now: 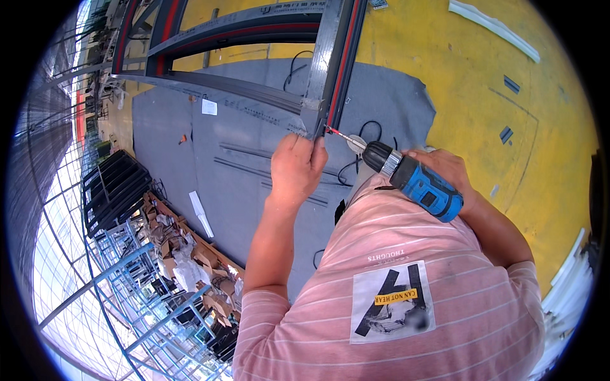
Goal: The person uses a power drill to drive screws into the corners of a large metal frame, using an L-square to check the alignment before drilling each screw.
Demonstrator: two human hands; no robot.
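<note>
A dark metal window frame (244, 95) with red strips along its profiles reaches across the upper part of the head view. My left hand (297, 164) is closed around the near end of the frame's corner, its thumb pressed against the edge. In my right hand (445, 166) I grip a blue and black cordless drill (424, 189), partly hiding my fingers. The drill points left, and its long thin bit (346, 137) has a red tip that meets or nearly meets the frame beside my left thumb; contact cannot be made out.
Grey matting (387, 95) covers part of the yellow floor (495, 127). Black cable (365, 149) and dark metal strips (254, 165) lie on it below the frame. To the left are a crate of cardboard and plastic scraps (190, 254) and stacked black frames (121, 190).
</note>
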